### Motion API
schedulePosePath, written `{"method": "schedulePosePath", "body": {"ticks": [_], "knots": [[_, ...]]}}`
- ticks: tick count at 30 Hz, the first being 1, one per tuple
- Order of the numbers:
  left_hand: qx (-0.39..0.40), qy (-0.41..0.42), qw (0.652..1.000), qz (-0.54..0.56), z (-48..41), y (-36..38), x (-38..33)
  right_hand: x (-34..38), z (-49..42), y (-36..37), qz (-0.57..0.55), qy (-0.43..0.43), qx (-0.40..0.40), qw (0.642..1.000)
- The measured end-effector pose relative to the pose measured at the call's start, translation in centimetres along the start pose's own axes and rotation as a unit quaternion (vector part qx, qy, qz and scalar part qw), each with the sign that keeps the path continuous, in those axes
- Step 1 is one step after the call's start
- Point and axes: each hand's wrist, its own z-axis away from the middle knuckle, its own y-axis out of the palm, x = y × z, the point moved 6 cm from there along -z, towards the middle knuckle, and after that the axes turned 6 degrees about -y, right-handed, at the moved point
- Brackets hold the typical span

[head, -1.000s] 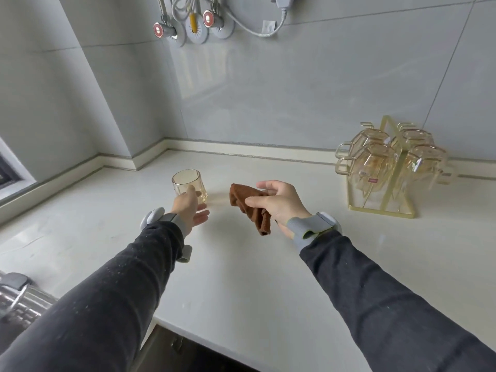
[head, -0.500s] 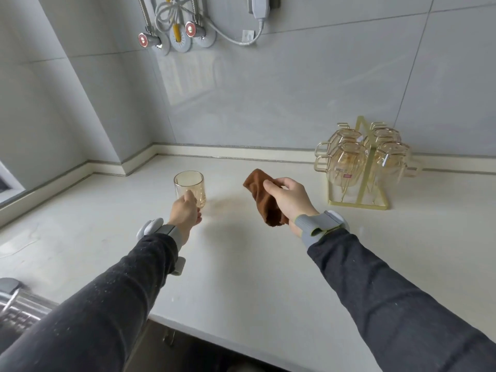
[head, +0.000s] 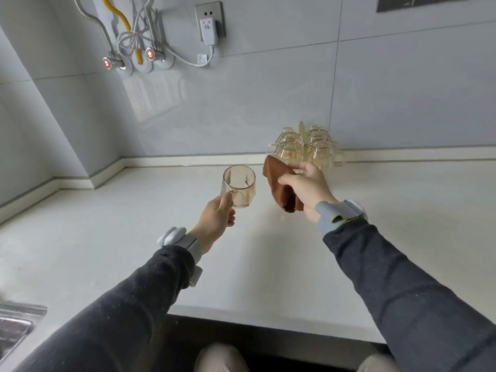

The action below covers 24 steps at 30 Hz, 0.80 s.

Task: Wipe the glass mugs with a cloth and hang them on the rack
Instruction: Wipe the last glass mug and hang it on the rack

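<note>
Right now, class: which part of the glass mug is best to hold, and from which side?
Its handle, from the near side. The glass mug is roughly upright with the handle facing the person, where the left hand pinches it. That grip leaves the rim and far wall free for the brown cloth in the right hand.
</note>
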Motion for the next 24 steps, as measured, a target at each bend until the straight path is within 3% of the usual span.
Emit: {"method": "schedulePosePath", "body": {"ticks": [9,19,21,24], "knots": [[0.074,0.044,0.996,-0.035,3.9,7.6,-1.6,1.1,3.2,-8.4,-0.026,-0.031,-0.04,0.998],[0.088,0.101,0.983,-0.127,4.6,11.3,-2.9,3.1,4.0,-8.9,0.245,-0.154,-0.03,0.957],[0.082,0.113,0.98,-0.142,4.5,11.5,-3.0,2.5,3.9,-8.4,0.296,-0.145,-0.047,0.943],[0.059,0.149,0.969,-0.189,4.5,11.8,-3.2,0.8,3.3,-7.6,0.275,-0.102,-0.031,0.956]]}}
